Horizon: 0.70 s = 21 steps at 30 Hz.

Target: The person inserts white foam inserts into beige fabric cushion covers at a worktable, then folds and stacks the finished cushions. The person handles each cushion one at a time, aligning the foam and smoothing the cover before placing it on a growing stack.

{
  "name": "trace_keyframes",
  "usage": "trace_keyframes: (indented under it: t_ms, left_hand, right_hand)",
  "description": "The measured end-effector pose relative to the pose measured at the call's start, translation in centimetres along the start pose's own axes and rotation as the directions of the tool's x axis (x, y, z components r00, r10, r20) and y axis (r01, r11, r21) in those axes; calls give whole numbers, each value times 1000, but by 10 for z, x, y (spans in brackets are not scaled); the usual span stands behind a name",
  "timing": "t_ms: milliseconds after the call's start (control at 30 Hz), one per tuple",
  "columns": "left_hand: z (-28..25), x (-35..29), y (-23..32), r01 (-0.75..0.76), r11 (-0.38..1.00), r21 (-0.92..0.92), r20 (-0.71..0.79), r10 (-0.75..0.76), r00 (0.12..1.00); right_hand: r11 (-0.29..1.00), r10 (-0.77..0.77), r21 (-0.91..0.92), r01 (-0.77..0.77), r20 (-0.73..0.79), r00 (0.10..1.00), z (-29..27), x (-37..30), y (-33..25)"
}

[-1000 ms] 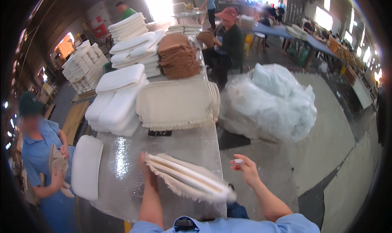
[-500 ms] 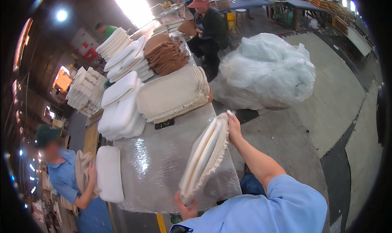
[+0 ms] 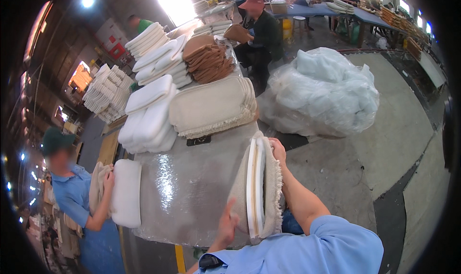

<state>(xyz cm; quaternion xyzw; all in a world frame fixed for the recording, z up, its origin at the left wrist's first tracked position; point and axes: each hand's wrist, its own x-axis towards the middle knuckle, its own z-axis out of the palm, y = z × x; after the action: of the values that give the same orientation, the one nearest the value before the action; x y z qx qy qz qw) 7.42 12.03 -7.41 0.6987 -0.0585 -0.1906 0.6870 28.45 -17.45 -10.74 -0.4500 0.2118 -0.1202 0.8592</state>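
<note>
A beige cushion cover with a fringed edge stands on its side at the right edge of the table. White padding with a tan strip down its middle shows in the cover's long opening. My right hand grips the cover at its far end. Beside the near end, on the left, is my left hand, slightly blurred, its fingers apart and nothing in them. Whether its fingertips touch the cover I cannot tell.
The table is wrapped in shiny plastic. Beyond lie stacked beige covers, white pads and brown covers. A co-worker at left handles a beige cover beside a white pad. A large plastic-wrapped bundle sits at right.
The cushion cover has turned more upright, with its padding-filled opening facing up. My left hand has let go of its near end; my right hand keeps its grip at the far end.
</note>
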Motion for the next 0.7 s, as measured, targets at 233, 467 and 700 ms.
trace_keyframes:
  t_ms: [233, 467, 700]
  left_hand:
    - [33, 228, 102, -226, 971, 73, -25, 229, 973]
    - [54, 293, 117, -272, 743, 611, 91, 275, 957]
    - [49, 306, 106, -546, 514, 661, 149, 623, 767]
  right_hand:
    - [913, 363, 153, -377, 111, 925, 6, 0, -27]
    - [853, 464, -360, -377, 195, 864, 11, 8, -97]
    - [796, 236, -601, 77, 424, 875, 20, 23, -85]
